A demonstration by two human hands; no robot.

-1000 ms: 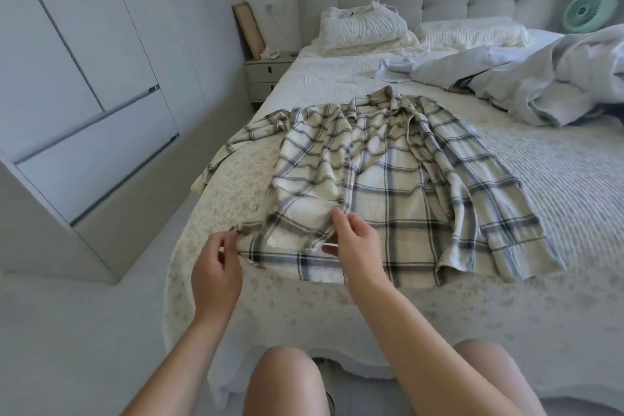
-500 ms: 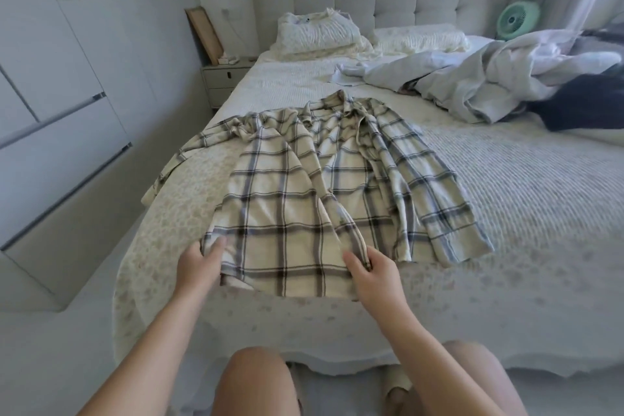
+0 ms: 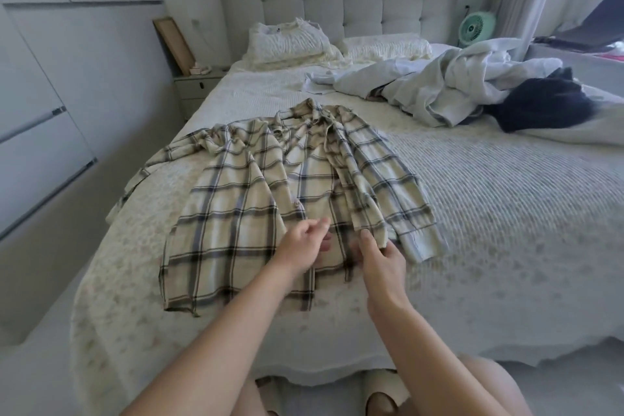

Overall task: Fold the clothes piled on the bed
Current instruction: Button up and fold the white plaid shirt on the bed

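A cream plaid shirt [image 3: 236, 213] lies spread front-up near the foot of the bed [image 3: 506, 213], its left sleeve trailing toward the bed's left edge. My left hand [image 3: 302, 245] hovers over the middle of the shirt by the button placket, fingers loosely curled and blurred, holding nothing. My right hand [image 3: 381, 257] pinches the lower edge of the shirt's right front panel, beside the folded-in right sleeve cuff. A heap of pale unfolded clothes [image 3: 449, 91] and a dark garment [image 3: 540, 105] lie at the far right of the bed.
A folded white stack [image 3: 287, 44] sits by the pillow [image 3: 385, 47] at the headboard. A nightstand [image 3: 196, 88] and white wardrobe [image 3: 50, 111] line the left side. A green fan [image 3: 476, 27] stands at the back right. My knees and slippers [image 3: 381, 392] are at the bed's foot.
My left hand let go of the shirt's left hem and moved right to the middle. My right hand shifted right onto the right panel's edge. The left panel now lies flat.
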